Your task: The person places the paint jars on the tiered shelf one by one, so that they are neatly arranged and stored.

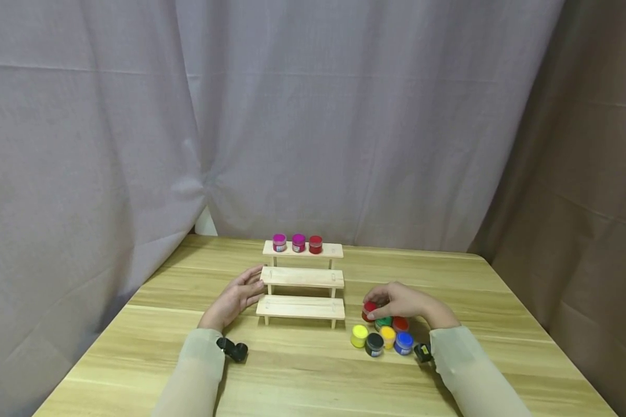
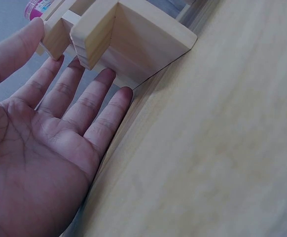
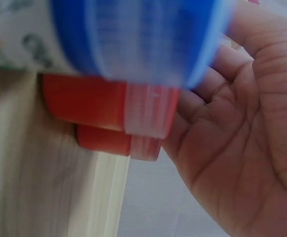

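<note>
Pale beige long sleeves, small black wrist cameras

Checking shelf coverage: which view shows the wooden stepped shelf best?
The head view: the whole wooden stepped shelf shows, all three tiers. The left wrist view shows only its end; the right wrist view shows none clearly.

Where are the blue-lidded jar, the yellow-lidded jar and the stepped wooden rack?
blue-lidded jar [image 1: 404,339], head view, on its lid.
yellow-lidded jar [image 1: 359,333], head view, on its lid.
stepped wooden rack [image 1: 301,277], head view, on the middle step's bare top.
</note>
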The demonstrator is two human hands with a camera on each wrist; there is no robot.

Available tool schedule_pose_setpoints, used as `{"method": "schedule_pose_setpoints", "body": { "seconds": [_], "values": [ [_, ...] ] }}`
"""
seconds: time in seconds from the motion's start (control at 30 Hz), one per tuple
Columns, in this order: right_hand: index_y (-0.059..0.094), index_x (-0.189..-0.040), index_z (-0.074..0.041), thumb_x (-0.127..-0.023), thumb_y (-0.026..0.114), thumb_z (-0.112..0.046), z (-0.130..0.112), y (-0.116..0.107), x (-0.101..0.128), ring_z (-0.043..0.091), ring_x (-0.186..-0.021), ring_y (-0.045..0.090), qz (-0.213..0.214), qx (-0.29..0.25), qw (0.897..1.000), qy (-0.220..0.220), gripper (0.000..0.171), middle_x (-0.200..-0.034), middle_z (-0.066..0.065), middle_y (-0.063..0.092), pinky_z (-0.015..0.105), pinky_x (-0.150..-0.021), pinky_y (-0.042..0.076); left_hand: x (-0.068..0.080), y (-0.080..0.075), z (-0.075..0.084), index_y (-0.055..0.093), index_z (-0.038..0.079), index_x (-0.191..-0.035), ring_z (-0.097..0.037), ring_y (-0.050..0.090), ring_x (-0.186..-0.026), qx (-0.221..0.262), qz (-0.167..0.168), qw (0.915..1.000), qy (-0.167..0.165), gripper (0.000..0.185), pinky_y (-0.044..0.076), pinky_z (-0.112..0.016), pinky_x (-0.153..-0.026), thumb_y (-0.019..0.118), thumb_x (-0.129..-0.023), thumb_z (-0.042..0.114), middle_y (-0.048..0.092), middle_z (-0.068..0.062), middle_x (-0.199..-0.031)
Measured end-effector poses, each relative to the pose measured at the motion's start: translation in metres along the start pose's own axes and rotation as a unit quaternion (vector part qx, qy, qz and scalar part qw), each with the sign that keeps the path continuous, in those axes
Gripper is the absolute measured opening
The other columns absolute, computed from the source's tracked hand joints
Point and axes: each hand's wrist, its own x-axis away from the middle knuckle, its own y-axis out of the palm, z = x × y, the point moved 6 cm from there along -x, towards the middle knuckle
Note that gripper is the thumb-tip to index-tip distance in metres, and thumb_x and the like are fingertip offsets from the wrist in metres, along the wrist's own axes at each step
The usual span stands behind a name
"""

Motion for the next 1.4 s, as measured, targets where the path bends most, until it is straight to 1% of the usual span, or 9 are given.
{"method": "schedule_pose_setpoints", "body": {
  "seconds": [0.07, 0.2, 0.27, 0.43, 0.57, 0.8, 0.93, 1.17, 1.4],
  "values": [
    [0.065, -0.119, -0.011, -0.086, 0.071, -0.034, 0.0006, 0.0010, 0.0003, 0.019, -0.103, 0.063, -0.004, -0.006, 1.000, 0.003, 0.041, -0.112, 0.002, 0.069, 0.046, -0.093, 0.054, 0.0001, 0.0005, 0.0001, 0.021, 0.014, -0.154, -0.022, 0.044, -0.132, -0.004, -0.005, 1.0000, 0.005, 0.065, 0.032, -0.047, -0.118, 0.052, -0.097, 0.015, 0.026, -0.014, -0.157],
    [0.063, -0.122, -0.010, -0.086, 0.072, -0.033, 0.0009, 0.0026, 0.0005, 0.021, -0.105, 0.062, -0.007, -0.005, 1.000, 0.011, 0.044, -0.114, 0.002, 0.068, 0.047, -0.094, 0.053, 0.0006, 0.0004, -0.0004, 0.018, 0.013, -0.155, -0.018, 0.048, -0.128, -0.015, -0.013, 0.9997, 0.012, 0.067, 0.032, -0.048, -0.118, 0.052, -0.098, 0.016, 0.023, -0.016, -0.158],
    [0.062, -0.123, -0.009, -0.086, 0.072, -0.032, 0.0007, 0.0030, 0.0003, 0.021, -0.106, 0.062, -0.007, -0.004, 1.000, 0.014, 0.045, -0.114, 0.002, 0.068, 0.047, -0.094, 0.053, 0.0006, -0.0004, -0.0015, 0.021, 0.015, -0.155, -0.016, 0.049, -0.127, -0.010, -0.010, 0.9999, 0.009, 0.066, 0.032, -0.047, -0.118, 0.053, -0.097, 0.016, 0.025, -0.015, -0.157],
    [0.065, -0.119, -0.009, -0.086, 0.072, -0.029, -0.0020, 0.0021, -0.0015, 0.019, -0.101, 0.063, 0.005, 0.008, 1.000, 0.009, 0.040, -0.110, 0.001, 0.070, 0.045, -0.091, 0.055, -0.0008, -0.0024, -0.0024, 0.026, 0.019, -0.153, -0.020, 0.046, -0.131, 0.003, -0.001, 1.0000, 0.004, 0.063, 0.032, -0.047, -0.118, 0.054, -0.096, 0.016, 0.029, -0.012, -0.156],
    [0.067, -0.114, -0.012, -0.086, 0.072, -0.030, -0.0039, 0.0019, -0.0031, 0.016, -0.097, 0.064, 0.015, 0.026, 1.000, -0.001, 0.033, -0.105, -0.002, 0.071, 0.040, -0.087, 0.056, -0.0005, -0.0021, -0.0020, 0.025, 0.019, -0.153, -0.022, 0.043, -0.133, 0.002, -0.001, 1.0000, -0.001, 0.065, 0.031, -0.047, -0.119, 0.055, -0.096, 0.016, 0.028, -0.012, -0.157],
    [0.064, -0.116, -0.011, -0.081, 0.077, -0.027, -0.0017, 0.0041, -0.0015, 0.017, -0.098, 0.063, 0.004, 0.005, 1.000, 0.008, 0.040, -0.106, 0.000, 0.069, 0.043, -0.089, 0.056, -0.0003, -0.0002, -0.0007, 0.019, 0.014, -0.155, -0.020, 0.045, -0.131, -0.001, -0.014, 0.9999, 0.005, 0.066, 0.029, -0.049, -0.119, 0.052, -0.097, 0.015, 0.025, -0.014, -0.157],
    [0.065, -0.115, -0.012, -0.082, 0.076, -0.024, -0.0007, 0.0034, -0.0025, 0.017, -0.097, 0.064, 0.007, 0.005, 1.000, 0.006, 0.037, -0.105, -0.001, 0.070, 0.041, -0.088, 0.056, -0.0002, -0.0004, 0.0000, 0.020, 0.015, -0.155, -0.019, 0.045, -0.130, -0.003, -0.011, 0.9999, 0.006, 0.066, 0.030, -0.049, -0.119, 0.053, -0.097, 0.016, 0.025, -0.014, -0.158],
    [0.067, -0.108, -0.019, -0.084, 0.074, -0.030, 0.0020, 0.0039, -0.0034, 0.013, -0.095, 0.064, 0.014, 0.024, 1.000, 0.001, 0.028, -0.101, -0.006, 0.070, 0.036, -0.085, 0.056, 0.0014, -0.0007, -0.0020, 0.024, 0.018, -0.154, -0.023, 0.044, -0.132, -0.002, -0.001, 1.0000, -0.003, 0.066, 0.033, -0.047, -0.118, 0.055, -0.096, 0.017, 0.027, -0.012, -0.157],
    [0.067, -0.110, -0.019, -0.085, 0.073, -0.032, 0.0005, 0.0014, -0.0033, 0.013, -0.095, 0.064, 0.031, 0.022, 0.999, -0.006, 0.028, -0.100, -0.006, 0.071, 0.037, -0.086, 0.055, 0.0014, 0.0000, 0.0001, 0.023, 0.017, -0.154, -0.024, 0.042, -0.135, 0.002, -0.004, 1.0000, 0.001, 0.066, 0.031, -0.048, -0.119, 0.055, -0.096, 0.018, 0.030, -0.011, -0.156]
  ]
}}
